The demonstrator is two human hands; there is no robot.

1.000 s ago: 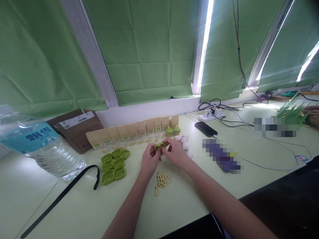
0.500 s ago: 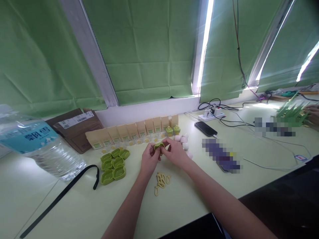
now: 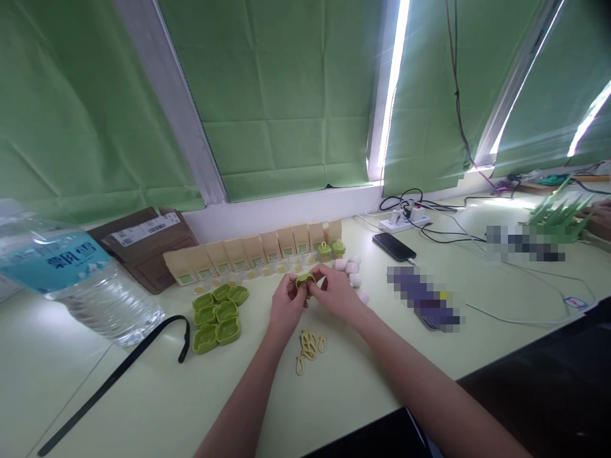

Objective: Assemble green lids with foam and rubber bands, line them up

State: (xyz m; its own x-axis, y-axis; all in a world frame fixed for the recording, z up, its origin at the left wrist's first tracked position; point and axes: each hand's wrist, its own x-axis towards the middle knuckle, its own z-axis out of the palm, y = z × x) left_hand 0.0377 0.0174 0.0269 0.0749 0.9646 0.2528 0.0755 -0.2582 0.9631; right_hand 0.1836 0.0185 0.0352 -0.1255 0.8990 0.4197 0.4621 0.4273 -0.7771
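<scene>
My left hand (image 3: 286, 302) and my right hand (image 3: 334, 294) are both closed on one small green silicone case (image 3: 304, 278), held over the table between them. Both thumbs press at its near side, so part of it is hidden. Below my hands lies a small pile of yellow loops (image 3: 309, 345). Left of my left hand stand several more open green cases (image 3: 228, 312) in a cluster. Several white and pinkish rounded pieces (image 3: 353, 267) lie just beyond my right hand. Two green cases with yellow loops (image 3: 324, 250) stand at the right end of the card row.
Brown cards with clear packs (image 3: 248, 251) line the wall. A water bottle (image 3: 81, 273), cardboard box (image 3: 147, 245) and black strap (image 3: 114, 375) are left. A phone (image 3: 394, 247), power strip (image 3: 405, 222) and cables lie right. Another person's hand (image 3: 599, 216) is at the far right.
Hardly anything differs: both hands stay on the green case in the same place. The other person's hand at the far right has shifted slightly.
</scene>
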